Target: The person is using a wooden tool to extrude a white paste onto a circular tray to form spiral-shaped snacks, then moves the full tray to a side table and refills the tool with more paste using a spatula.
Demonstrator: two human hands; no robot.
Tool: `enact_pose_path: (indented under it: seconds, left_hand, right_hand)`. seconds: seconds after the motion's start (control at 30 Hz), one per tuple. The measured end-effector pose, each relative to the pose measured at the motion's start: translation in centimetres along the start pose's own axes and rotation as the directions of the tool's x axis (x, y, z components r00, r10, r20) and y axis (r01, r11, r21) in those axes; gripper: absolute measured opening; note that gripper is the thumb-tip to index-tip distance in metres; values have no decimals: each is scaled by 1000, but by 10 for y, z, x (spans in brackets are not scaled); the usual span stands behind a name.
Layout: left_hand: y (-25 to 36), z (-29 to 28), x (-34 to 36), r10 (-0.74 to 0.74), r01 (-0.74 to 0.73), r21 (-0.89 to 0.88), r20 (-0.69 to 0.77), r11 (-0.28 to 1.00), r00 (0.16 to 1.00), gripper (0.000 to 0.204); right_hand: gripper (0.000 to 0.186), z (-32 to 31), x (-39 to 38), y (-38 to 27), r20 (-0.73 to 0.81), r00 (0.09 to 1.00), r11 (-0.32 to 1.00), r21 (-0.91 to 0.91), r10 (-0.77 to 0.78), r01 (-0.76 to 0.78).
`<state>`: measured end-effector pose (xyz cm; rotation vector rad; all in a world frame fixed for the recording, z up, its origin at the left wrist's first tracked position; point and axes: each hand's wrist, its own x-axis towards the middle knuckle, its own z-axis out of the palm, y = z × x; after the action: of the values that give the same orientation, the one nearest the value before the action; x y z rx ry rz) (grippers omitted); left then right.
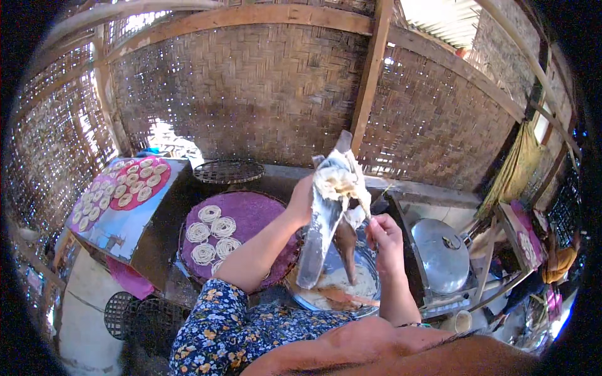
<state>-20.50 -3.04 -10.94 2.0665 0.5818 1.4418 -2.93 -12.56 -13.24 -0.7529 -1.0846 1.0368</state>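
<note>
In front of me a wooden dough press [320, 225] with two long, worn arms is raised at a tilt. Pale, sticky dough [338, 185] is smeared over its upper part. My left hand [302, 199] is closed around the press on its left side. My right hand [386, 237] is beside its right side, with fingers pinched close to the dough; what they hold is hidden. Under the press, a metal basin [369, 299] contains more dough [348, 285] and a flat orange-brown spatula [345, 297].
Left of the basin, coiled dough rings [204, 254] lie on a round purple-covered tray [251, 203]. More coils rest on a box-like table [128, 235] farther left. A lidded metal pot [440, 255] stands at right. A woven wall [251, 100] closes the back.
</note>
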Motion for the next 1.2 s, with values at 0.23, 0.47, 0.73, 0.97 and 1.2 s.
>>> enact_pose_path:
  seconds: [0.23,0.47,0.73,0.97,1.2]
  left_hand:
    - [-12,-7,-9,-269,262,-224,-3,939,963,29]
    - [25,-20,-1,-107,115,308,-44,945,993,29]
    - [-7,-10,-7,-276,274,-33,-144,961,950,33]
    - [-5,-22,-4,-148,160,465,-61,871,987,34]
    - [-2,-12,-5,-117,134,467,-66,874,991,36]
  right_hand:
    - [18,-11,-5,-11,95,994,912,-399,-60,93]
    - [19,-42,-9,-33,-73,941,718,-667,-330,200]
    - [18,1,-3,-13,431,568,-25,-811,-701,585]
    - [15,-7,-10,-18,114,874,595,-690,-473,412]
    - [18,-3,0,-4,384,635,89,-808,-670,582]
